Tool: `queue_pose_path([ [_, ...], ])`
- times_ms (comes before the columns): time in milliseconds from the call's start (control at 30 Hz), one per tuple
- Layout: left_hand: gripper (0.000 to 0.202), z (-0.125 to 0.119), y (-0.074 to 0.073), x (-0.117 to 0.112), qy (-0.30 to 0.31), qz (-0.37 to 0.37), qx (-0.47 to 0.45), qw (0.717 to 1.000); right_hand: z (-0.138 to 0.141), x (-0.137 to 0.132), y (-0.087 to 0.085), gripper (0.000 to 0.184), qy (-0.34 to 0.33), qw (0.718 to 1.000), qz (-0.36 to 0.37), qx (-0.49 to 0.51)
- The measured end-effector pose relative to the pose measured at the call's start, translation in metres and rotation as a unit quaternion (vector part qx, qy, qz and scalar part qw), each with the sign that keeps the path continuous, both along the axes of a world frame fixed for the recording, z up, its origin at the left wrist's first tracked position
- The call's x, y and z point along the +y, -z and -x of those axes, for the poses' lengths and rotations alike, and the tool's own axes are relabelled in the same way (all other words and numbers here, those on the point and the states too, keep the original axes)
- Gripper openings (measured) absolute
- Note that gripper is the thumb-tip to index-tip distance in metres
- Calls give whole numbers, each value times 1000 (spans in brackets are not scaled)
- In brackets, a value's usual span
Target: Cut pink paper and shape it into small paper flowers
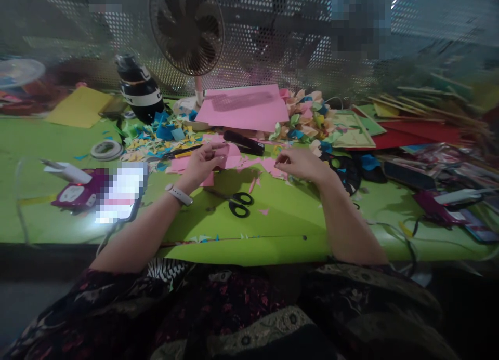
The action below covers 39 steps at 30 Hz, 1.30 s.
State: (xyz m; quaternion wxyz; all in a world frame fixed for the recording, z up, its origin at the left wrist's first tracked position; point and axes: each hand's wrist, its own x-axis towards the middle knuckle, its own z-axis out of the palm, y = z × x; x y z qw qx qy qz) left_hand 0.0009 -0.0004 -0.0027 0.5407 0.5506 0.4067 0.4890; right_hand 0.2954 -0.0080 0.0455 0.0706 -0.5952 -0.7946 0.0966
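Note:
My left hand (205,161), with a white band at the wrist, has its fingers closed on a piece of pink paper (233,156) with a rounded edge. To its right, my right hand (298,163) is in a pinch over some pink paper scraps (273,169); whatever is between its fingertips is too small to make out. Scissors with black handles (240,204) lie on the green table (273,225) below and between my hands, touched by neither. Just beyond the hands rests a black stapler (245,143). A small rolled pink strip (252,185) lies above the scissors.
A pink sheet (244,108) lies behind, beside a heap of folded paper flowers (306,116). Coloured scraps (156,142), a tape roll (106,149), a black bottle (140,90) and a lit phone (122,191) are on the left. A fan (187,27) stands at the back.

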Motion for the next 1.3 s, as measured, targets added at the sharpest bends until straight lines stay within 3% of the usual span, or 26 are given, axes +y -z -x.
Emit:
queue_pose_path([
  [133,59,-1,-1,1,2,19,-12,1000,10,-4,-2,15,-14,1000,-9,20],
  [333,31,-4,-2,-1,-4,27,-22,999,-1,2,3,13,14,999,14,-35],
  [500,24,-5,-3,-3,11,58,1,998,2,7,10,14,41,997,8,-62],
  [800,8,-2,-7,-1,-13,122,-3,992,29,-2,15,17,-30,998,-21,59],
  [1033,3,2,-8,7,-37,132,-116,984,47,-8,29,19,-165,980,-57,99],
  [1200,18,3,-8,8,-6,129,-153,980,46,-1,32,20,-126,982,-67,125],
  [1300,7,4,-5,8,-24,136,-103,985,45,10,24,19,-110,986,-59,108],
])
